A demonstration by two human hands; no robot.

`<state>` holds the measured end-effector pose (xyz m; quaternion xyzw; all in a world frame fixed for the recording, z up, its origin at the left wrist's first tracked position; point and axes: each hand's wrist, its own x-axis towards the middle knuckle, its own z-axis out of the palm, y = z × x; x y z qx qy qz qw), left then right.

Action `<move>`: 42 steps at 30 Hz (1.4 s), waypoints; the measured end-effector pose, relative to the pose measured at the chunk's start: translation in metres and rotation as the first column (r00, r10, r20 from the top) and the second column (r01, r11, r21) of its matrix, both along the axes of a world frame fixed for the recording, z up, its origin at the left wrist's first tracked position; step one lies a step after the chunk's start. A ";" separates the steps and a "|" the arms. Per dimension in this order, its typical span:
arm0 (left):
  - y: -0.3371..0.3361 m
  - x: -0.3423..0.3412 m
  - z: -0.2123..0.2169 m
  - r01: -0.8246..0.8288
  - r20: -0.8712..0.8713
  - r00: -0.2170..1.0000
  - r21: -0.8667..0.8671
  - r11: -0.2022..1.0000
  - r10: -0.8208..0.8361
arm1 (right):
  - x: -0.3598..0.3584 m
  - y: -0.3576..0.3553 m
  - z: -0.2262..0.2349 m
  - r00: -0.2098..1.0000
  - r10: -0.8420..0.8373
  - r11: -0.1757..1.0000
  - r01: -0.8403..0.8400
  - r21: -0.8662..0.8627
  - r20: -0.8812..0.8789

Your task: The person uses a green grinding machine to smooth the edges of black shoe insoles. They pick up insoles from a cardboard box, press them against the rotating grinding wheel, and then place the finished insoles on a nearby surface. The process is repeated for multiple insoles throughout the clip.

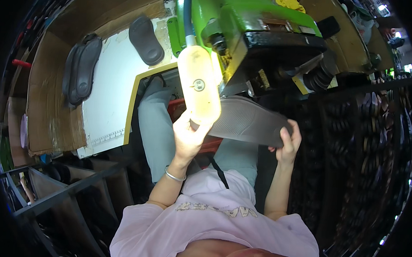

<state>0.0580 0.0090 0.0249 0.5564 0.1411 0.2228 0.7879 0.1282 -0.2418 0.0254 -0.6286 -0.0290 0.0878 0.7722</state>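
Note:
A dark grey-brown shoe sole point(250, 120) with a ridged surface lies across my lap space, just below the machine's working end. My left hand point(190, 137) pinches its left end, with the fingers partly behind the glowing lamp point(199, 82). The other end is gripped by my right hand point(288, 142), thumb on the top face and fingers around the edge. The sole's upper left part sits close to the green machine point(271, 9); whether it touches the metal there is hidden.
On the white tabletop point(111, 83) lie a single sole point(146, 39) and a stack of soles point(82, 70). Cardboard walls point(51, 94) fence the table. A black machine head point(283, 47) overhangs the sole. Racks of dark soles point(351, 167) stand at right; divided shelving point(70, 187) is at lower left.

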 end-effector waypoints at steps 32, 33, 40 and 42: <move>0.038 -0.007 0.014 0.119 -0.107 0.990 0.226 0.967 -0.096 | 0.050 0.053 0.036 0.999 0.006 0.999 -0.004 -0.040 0.039; 0.043 -0.012 0.015 0.117 -0.137 0.987 0.209 0.971 -0.089 | 0.050 0.060 0.036 0.999 0.016 0.999 -0.014 -0.042 0.039; 0.075 -0.021 0.026 0.198 -0.228 0.967 0.386 0.901 -0.114 | 0.034 0.090 0.016 0.963 0.189 0.982 -0.184 -0.044 0.191; 0.071 -0.013 0.042 0.200 -0.239 0.969 0.639 0.743 -0.055 | 0.030 0.092 0.012 0.913 0.178 0.981 -0.139 -0.132 0.366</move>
